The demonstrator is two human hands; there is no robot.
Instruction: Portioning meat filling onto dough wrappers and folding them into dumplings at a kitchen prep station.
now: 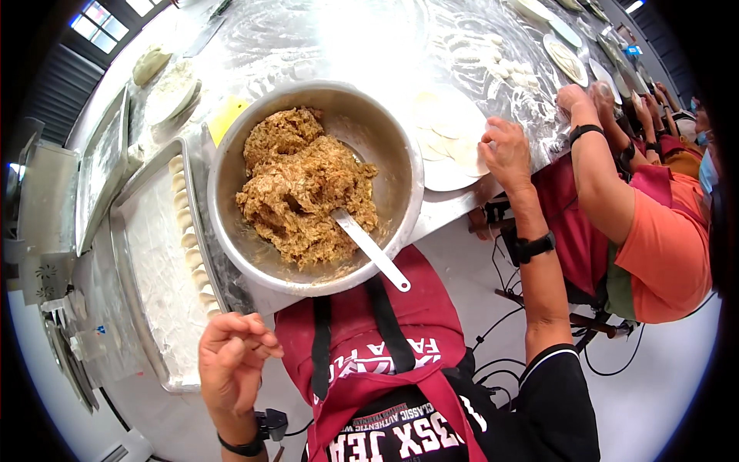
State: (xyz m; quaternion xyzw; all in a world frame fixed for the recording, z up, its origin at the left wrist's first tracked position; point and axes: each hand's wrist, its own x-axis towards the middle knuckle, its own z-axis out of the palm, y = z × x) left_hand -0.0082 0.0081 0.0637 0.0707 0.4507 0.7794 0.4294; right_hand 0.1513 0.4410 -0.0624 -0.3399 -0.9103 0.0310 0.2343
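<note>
Stretching away beneath the windows (100, 29) of the room, a metal worktable (339, 46) carried a thin, smeared coat of flour. A co-worker in an orange sleeve (666, 254) sat along it, to the right of the person's right arm. On the left lay a long metal tray (146, 254), its long axis running away from the person, with a row of pale dumplings (185, 219) along its right wall. Between the tray and a white plate (446, 182), a metal bowl (396, 185) of brown filling (308, 185) sat at the table's near edge; the spatula (373, 250) in it sloped over the rim toward the person.

Round wrappers (450, 138) overlapped on the plate, just right of the bowl. The right hand (506, 150) was much the nearer, at their right edge, its fingers bent; whether they pinched a wrapper could not be told. The left hand (233, 354) hung well apart, by the tray's near right corner, fingers curled toward the thumb, nothing visible between them.
</note>
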